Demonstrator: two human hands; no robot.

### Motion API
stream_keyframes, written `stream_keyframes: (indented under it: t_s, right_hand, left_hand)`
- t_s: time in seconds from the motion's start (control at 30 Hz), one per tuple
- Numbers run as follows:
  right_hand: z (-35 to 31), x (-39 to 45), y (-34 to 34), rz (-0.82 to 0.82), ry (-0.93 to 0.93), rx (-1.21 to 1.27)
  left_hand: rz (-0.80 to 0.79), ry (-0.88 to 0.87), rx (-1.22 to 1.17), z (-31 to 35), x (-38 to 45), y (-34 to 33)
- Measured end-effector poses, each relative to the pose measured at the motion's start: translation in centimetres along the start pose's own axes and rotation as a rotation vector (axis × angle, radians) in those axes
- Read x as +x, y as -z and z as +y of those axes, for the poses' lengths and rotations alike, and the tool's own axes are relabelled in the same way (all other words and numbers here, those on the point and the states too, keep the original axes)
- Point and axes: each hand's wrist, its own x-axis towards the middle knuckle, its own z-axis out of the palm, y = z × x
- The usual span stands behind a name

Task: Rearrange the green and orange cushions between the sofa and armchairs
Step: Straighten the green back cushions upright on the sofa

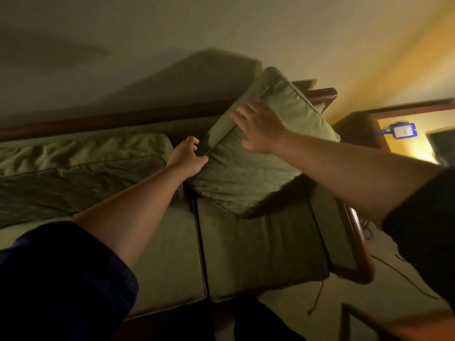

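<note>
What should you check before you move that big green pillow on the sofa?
1. Left hand has hold of the green cushion: ok, its fingers curl round the left edge.
2. Right hand steadies the cushion: ok, it lies flat on the face, fingers spread.
3. Cushion free to lift: ok, it stands tilted against the sofa's wooden backrest, nothing on top.
4. Second green cushion out of the way: ok, it lies flat to the left.
5. Orange cushions located: cannot tell, none in view.
6. Armchair ready: cannot tell, not clearly in view.
</note>
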Motion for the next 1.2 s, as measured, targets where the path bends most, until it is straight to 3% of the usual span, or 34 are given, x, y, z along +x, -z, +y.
stream_keyframes:
  t_s: [0.2,0.4,0.53,0.67,0.83,1.0,1.1,1.2]
  right_hand:
    - [4.0,3.8,-5.7,-0.286,-0.004,-0.374]
    - [3.7,2.3,-5.9,-0.171,-0.021,-0.057]
    - [3.9,-3.9,-3.1,-0.090,-0.085,0.105]
    - [5.8,-10.5,-2.5,0.111,-0.101,0.211]
    - [8.8,-12.0,-0.4,0.316,-0.164,0.364]
    - [11.7,-11.0,1.6,0.411,-0.380,0.528]
    - [12.2,-9.6,1.2,0.426,-0.438,0.659]
    - [12.2,-7.7,-1.4,0.378,-0.471,0.633]
  left_hand:
    - [0.028,0.077,0.051,0.8,3.3,-4.2]
    - [0.127,0.035,0.148,-0.4,0.2,-8.5]
    - [0.243,-0.098,0.249,0.4,-4.3,-10.6]
    - [0.279,-0.226,0.373,2.8,-6.2,-10.8]
    - [0.158,-0.322,0.448,7.7,-5.1,-5.6]
    - [0.257,-0.463,0.587,13.0,-2.9,1.4]
    - [0.274,-0.486,0.665,14.3,-1.2,3.8]
    - [0.272,-0.479,0.691,13.5,1.5,3.7]
